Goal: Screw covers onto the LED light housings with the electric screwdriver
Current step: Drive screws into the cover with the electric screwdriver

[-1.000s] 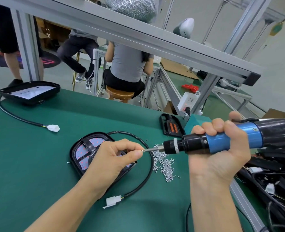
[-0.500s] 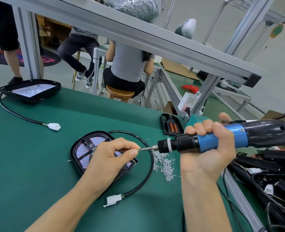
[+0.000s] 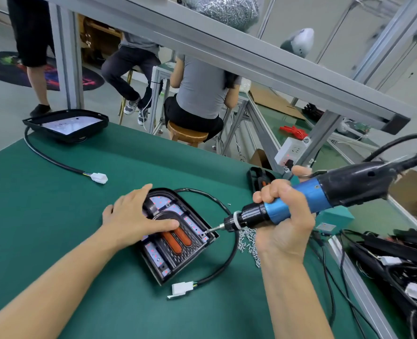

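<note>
A black LED light housing (image 3: 178, 250) with white LED strips and two orange bars lies on the green table (image 3: 43, 228). My left hand (image 3: 134, 216) rests flat on its upper left part, fingers spread. My right hand (image 3: 283, 216) grips the blue and black electric screwdriver (image 3: 300, 199). The screwdriver's bit tip touches the housing's right edge near a corner. A pile of small silver screws (image 3: 249, 243) lies just right of the housing. The housing's black cable loops around to a white connector (image 3: 181, 288).
Another housing (image 3: 65, 124) with its cable and white plug (image 3: 100, 178) sits at the table's far left. A third black part (image 3: 260, 178) lies behind the screwdriver. Black cables and parts (image 3: 398, 260) crowd the right side. An aluminium frame beam (image 3: 227, 50) crosses overhead. People sit beyond.
My left hand let go of the bit tip and now presses flat on the housing. The screwdriver swung down and its tip now meets the housing's right edge.
</note>
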The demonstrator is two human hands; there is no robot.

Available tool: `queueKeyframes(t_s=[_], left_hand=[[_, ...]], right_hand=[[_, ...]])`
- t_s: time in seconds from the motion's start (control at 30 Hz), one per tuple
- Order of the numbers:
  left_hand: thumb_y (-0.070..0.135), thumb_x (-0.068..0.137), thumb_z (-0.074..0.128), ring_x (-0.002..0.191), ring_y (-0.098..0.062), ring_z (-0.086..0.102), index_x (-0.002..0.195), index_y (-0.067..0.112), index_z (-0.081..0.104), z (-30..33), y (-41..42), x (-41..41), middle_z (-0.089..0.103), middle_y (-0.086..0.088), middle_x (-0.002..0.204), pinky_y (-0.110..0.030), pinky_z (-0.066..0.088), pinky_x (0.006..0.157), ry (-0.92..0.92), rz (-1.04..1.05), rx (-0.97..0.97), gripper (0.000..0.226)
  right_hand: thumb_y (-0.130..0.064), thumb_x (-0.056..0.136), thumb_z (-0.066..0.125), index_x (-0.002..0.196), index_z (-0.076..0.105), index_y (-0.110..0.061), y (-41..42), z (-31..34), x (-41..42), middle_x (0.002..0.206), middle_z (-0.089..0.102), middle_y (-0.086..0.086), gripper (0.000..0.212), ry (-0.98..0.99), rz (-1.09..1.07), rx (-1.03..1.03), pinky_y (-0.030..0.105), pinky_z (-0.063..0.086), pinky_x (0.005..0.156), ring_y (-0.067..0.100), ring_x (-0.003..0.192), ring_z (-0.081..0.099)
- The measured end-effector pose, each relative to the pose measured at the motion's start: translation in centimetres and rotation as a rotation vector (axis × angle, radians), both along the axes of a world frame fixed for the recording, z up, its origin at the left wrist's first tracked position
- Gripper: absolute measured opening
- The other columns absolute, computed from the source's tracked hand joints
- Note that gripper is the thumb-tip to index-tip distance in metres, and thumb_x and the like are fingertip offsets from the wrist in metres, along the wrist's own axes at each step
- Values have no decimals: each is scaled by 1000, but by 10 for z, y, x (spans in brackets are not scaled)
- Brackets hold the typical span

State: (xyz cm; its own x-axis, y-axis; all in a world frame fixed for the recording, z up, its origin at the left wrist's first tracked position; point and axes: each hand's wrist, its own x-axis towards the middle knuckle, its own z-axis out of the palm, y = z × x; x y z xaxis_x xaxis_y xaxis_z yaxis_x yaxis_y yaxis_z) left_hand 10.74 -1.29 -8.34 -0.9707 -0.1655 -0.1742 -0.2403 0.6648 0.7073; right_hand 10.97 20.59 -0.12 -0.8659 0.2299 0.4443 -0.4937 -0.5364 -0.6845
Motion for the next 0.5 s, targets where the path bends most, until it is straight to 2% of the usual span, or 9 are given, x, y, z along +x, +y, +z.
queueKeyframes(t_s=[0.1, 0.23, 0.5], left_hand=[[87, 25, 50, 139, -19, 27, 147, 37, 21, -1, 2, -8, 31, 5, 151, -43, 20, 112, -7, -8, -40, 135], [81, 30, 56, 135, -23, 31, 146, 36, 27, 2, 6, -14, 32, 2, 147, -41, 25, 106, -10, 13, -76, 127], [78, 32, 58, 133, -22, 25, 146, 35, 26, -5, 10, -14, 30, 3, 145, -41, 23, 105, 5, 42, -55, 126]], right_hand=[[2, 72, 49, 97, 52, -17, -1, -5, -6, 57, 45, -1, 31, -7, -13, 35, 26, 43, 55, 15, 50, 45], [3, 73, 49, 98, 53, -17, -2, -10, -12, 58, 47, -2, 32, -15, -12, 59, 28, 43, 55, 14, 50, 45], [2, 73, 51, 97, 53, -18, 0, -15, -14, 59, 45, 1, 31, -57, -56, 110, 29, 42, 57, 16, 49, 45]])
